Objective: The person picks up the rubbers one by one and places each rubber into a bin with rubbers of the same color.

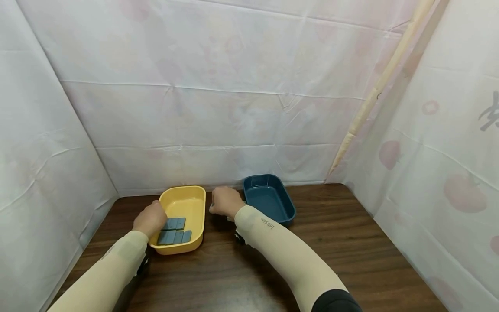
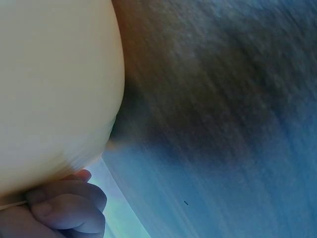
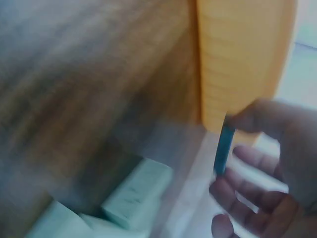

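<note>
A yellow tray (image 1: pixel 202 216) stands on the table with several blue-grey tiles (image 1: pixel 175 224) lying in two groups at its near left. At its left rim is my left hand (image 1: pixel 150 218); in the left wrist view that hand's curled fingers (image 2: pixel 72 210) grip the edge of a large pale surface. Between the two trays is my right hand (image 1: pixel 226 201). The right wrist view shows this hand (image 3: pixel 262 168) pinching a thin blue-green tile (image 3: pixel 224 148) between thumb and fingers, near the outer wall of the yellow tray (image 3: pixel 240 59).
A dark blue tray (image 1: pixel 269 199) stands right of my right hand, partly behind the forearm. Its inside shows no tiles. Pale green block-like shapes (image 3: pixel 136 193) lie at the lower left of the right wrist view. A printed curtain (image 1: pixel 234 117) hangs behind the dark wooden table (image 1: pixel 331 234).
</note>
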Available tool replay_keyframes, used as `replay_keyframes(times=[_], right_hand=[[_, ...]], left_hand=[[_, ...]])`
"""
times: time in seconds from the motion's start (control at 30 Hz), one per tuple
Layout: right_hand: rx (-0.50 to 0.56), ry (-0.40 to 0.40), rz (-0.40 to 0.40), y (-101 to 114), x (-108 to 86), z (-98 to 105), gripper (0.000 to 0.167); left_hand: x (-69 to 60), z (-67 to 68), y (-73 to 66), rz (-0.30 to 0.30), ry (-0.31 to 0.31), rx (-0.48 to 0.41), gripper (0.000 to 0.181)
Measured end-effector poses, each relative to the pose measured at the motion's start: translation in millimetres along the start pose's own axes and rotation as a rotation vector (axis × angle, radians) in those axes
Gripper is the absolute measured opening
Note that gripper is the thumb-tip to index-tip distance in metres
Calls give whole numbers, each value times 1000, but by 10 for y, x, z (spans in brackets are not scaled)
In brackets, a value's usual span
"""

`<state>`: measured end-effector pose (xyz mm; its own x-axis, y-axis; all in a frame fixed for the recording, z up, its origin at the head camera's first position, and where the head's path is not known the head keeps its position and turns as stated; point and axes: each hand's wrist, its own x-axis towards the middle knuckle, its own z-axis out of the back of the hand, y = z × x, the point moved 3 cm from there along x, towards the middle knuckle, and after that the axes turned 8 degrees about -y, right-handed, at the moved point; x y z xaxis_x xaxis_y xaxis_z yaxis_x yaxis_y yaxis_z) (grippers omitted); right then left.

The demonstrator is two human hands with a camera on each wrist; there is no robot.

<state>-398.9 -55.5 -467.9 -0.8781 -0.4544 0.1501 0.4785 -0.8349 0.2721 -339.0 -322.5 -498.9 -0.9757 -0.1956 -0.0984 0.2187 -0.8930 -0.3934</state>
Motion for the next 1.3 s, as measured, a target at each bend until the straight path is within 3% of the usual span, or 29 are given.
replay_keyframes(times=[0.17, 0.33, 0.53, 0.77, 1.0, 1.3], right_hand=[[38, -54, -38, 13, 49, 200, 62], [36, -56, 52, 180, 54, 264, 44], [-30, -11, 222, 456, 30, 114, 13], [-280, 32, 391, 723, -5, -102, 27], [-398, 47, 470, 834, -13, -249, 32], [-396, 90, 450, 865, -12, -307, 29]], left_hand=[[39, -12, 21, -9, -5, -2, 47], [41, -14, 34, -8, -3, -1, 48], [25, -3, 33, -8, 2, -4, 50], [5, 10, 7, 5, 20, -2, 50], [8, 7, -2, 1, 15, -9, 49], [-14, 26, -15, -8, 18, -15, 47]])
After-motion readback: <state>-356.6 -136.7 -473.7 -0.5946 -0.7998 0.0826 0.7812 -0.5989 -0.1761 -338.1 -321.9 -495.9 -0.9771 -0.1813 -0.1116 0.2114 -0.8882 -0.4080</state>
